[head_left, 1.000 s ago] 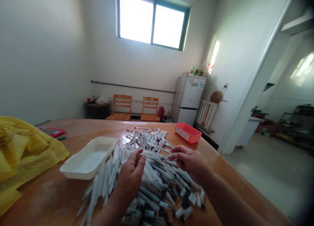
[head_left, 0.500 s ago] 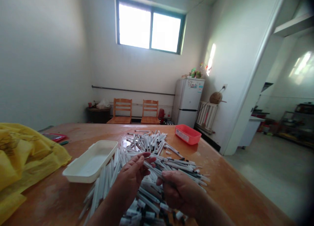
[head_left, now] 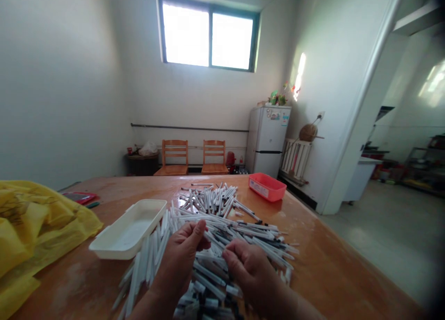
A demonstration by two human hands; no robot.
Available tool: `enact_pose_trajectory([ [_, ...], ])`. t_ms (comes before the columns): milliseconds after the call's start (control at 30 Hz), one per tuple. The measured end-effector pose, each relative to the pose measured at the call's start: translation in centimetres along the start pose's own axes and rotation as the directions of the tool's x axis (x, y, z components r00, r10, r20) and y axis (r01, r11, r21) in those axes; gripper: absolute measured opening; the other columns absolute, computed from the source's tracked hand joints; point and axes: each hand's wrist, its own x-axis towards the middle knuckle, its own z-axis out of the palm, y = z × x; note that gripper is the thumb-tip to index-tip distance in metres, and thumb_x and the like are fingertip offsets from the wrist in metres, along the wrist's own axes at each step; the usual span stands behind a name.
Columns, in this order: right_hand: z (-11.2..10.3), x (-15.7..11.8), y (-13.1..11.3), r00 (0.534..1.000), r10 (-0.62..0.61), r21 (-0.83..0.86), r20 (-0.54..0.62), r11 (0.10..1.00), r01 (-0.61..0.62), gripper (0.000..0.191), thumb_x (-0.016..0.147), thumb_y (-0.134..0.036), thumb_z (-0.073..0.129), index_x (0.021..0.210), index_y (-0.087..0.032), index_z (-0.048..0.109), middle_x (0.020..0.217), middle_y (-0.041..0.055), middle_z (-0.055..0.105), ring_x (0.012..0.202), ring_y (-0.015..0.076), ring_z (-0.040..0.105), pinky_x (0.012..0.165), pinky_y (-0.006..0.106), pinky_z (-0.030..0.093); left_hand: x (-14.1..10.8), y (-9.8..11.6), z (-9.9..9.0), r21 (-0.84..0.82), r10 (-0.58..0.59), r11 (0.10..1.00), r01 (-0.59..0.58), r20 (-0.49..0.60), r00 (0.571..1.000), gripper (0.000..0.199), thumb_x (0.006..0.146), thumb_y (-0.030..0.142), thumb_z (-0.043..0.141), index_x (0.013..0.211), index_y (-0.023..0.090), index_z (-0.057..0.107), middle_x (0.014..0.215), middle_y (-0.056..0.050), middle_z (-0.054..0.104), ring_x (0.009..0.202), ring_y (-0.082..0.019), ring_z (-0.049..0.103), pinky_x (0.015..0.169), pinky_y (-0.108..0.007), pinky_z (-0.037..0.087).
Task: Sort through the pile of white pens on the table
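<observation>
Our left hand (head_left: 179, 259) is curled nearly closed, thumb raised and fingers bent in, pinching a few of the white pen tubes (head_left: 215, 220) at the near side of the heap. Our right hand (head_left: 250, 276) sits just beside it, also narrowly closed, its fingertips pressed down on the tubes. We cannot tell exactly how many tubes either hand has, because the fingers hide them.

The tubes lie in a loose, criss-crossed heap in the middle of the orange wooden tabletop (head_left: 323, 259), running in many directions. Most are white, and many have black tips, which show most thickly close to our hands. The heap spreads from under our wrists toward the far side of the tabletop.

A white plastic tray (head_left: 127, 229) stands just left of the heap, with tubes lying against its near edge, and nothing shows inside it. Farther off, a red plastic tray (head_left: 267, 187) sits near the far edge, well apart from our hands. A crumpled yellow plastic bag (head_left: 34, 227) lies over the left end of the tabletop. Beyond the tabletop stand two wooden chairs (head_left: 194, 157) and a white refrigerator (head_left: 267, 134).
</observation>
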Motion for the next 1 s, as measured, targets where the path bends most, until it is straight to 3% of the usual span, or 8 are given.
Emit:
enact_pose_trajectory([
  [200, 0.4, -0.2, 0.0, 0.995, -0.095, -0.260, -0.039, 0.962, 0.082, 0.030, 0.099, -0.039, 0.045, 0.081, -0.019, 0.057, 0.072, 0.0014, 0.059, 0.064, 0.0134, 0.050, 0.061, 0.027, 0.028, -0.1, -0.3, 0.3, 0.050, -0.028, 0.998, 0.033, -0.112, 0.993, 0.040, 0.080, 0.055, 0.069, 0.074, 0.016, 0.063, 0.060, 0.002, 0.059, 0.059, -0.012, 0.051, 0.062, -0.025, 0.042],
  [333, 0.6, 0.3, 0.5, 0.989, 0.137, 0.251, 0.057, 0.957, -0.147, 0.032, 0.096, -0.044, 0.050, 0.081, -0.018, 0.059, 0.059, -0.0039, 0.046, 0.053, 0.0100, 0.039, 0.052, 0.023, 0.026, -0.2, 0.2, 0.0, -0.015, -0.039, 0.999, 0.039, -0.008, 0.999, 0.040, 0.088, 0.056, 0.059, 0.086, 0.016, 0.067, 0.075, -0.003, 0.066, 0.069, -0.015, 0.057, 0.066, -0.027, 0.045],
  [433, 0.6, 0.5, 1.3, 0.940, 0.234, 0.629, 0.247, 0.700, -0.339, 0.032, 0.095, -0.046, 0.050, 0.085, -0.018, 0.060, 0.047, -0.0097, 0.031, 0.041, 0.0079, 0.020, 0.042, 0.022, 0.016, -0.3, 1.1, -0.2, -0.121, -0.055, 0.990, 0.068, 0.109, 0.993, 0.041, 0.091, 0.050, 0.056, 0.112, 0.017, 0.068, 0.098, -0.010, 0.071, 0.081, -0.017, 0.060, 0.070, -0.028, 0.046],
  [533, 0.7, 0.5, 1.9, 0.925, 0.182, 0.776, 0.332, 0.504, -0.378, 0.030, 0.096, -0.043, 0.049, 0.086, -0.018, 0.062, 0.042, -0.0110, 0.028, 0.037, 0.0077, 0.015, 0.039, 0.022, 0.015, -0.3, 1.5, -0.4, -0.129, -0.063, 0.988, 0.087, 0.182, 0.981, 0.037, 0.089, 0.042, 0.063, 0.118, 0.018, 0.067, 0.104, -0.010, 0.071, 0.082, -0.016, 0.059, 0.075, -0.028, 0.046],
  [600, 0.6, 0.5, 1.8, 0.924, 0.176, 0.777, 0.339, 0.502, -0.380, 0.030, 0.096, -0.042, 0.048, 0.087, -0.017, 0.062, 0.042, -0.0110, 0.028, 0.036, 0.0077, 0.015, 0.039, 0.023, 0.015, -0.1, 1.3, -0.5, -0.097, -0.049, 0.993, 0.066, 0.166, 0.985, 0.031, 0.087, 0.040, 0.066, 0.108, 0.017, 0.070, 0.099, -0.010, 0.072, 0.080, -0.015, 0.059, 0.076, -0.028, 0.045],
  [733, 0.3, 0.5, 0.8, 0.956, 0.219, 0.527, 0.194, 0.799, -0.290, 0.031, 0.095, -0.044, 0.052, 0.082, -0.017, 0.060, 0.050, -0.0080, 0.036, 0.044, 0.0083, 0.026, 0.044, 0.022, 0.020, 0.3, 0.5, -0.6, -0.024, -0.030, 0.999, 0.032, 0.079, 0.996, 0.028, 0.085, 0.042, 0.068, 0.093, 0.016, 0.070, 0.082, -0.004, 0.068, 0.073, -0.014, 0.058, 0.072, -0.027, 0.045],
  [833, 0.2, 0.4, 0.3, 0.996, 0.084, 0.149, 0.014, 0.985, -0.085, 0.032, 0.097, -0.042, 0.051, 0.077, -0.017, 0.058, 0.063, -0.0025, 0.050, 0.059, 0.0107, 0.043, 0.055, 0.023, 0.030, 0.2, -0.1, -0.2, 0.021, -0.033, 0.999, 0.033, 0.022, 0.999, 0.031, 0.084, 0.046, 0.069, 0.085, 0.015, 0.068, 0.076, -0.002, 0.065, 0.071, -0.014, 0.058, 0.071, -0.027, 0.045],
  [1000, 0.4, -0.2, 0.1, 0.993, -0.110, -0.346, -0.040, 0.934, 0.089, 0.029, 0.099, -0.037, 0.044, 0.080, -0.019, 0.057, 0.070, 0.0012, 0.061, 0.063, 0.0138, 0.054, 0.060, 0.026, 0.029, 0.5, -0.4, -0.4, 0.018, -0.052, 0.998, 0.054, -0.095, 0.994, 0.038, 0.077, 0.052, 0.072, 0.074, 0.016, 0.063, 0.068, 0.000, 0.063, 0.065, -0.013, 0.057, 0.066, -0.027, 0.045],
])
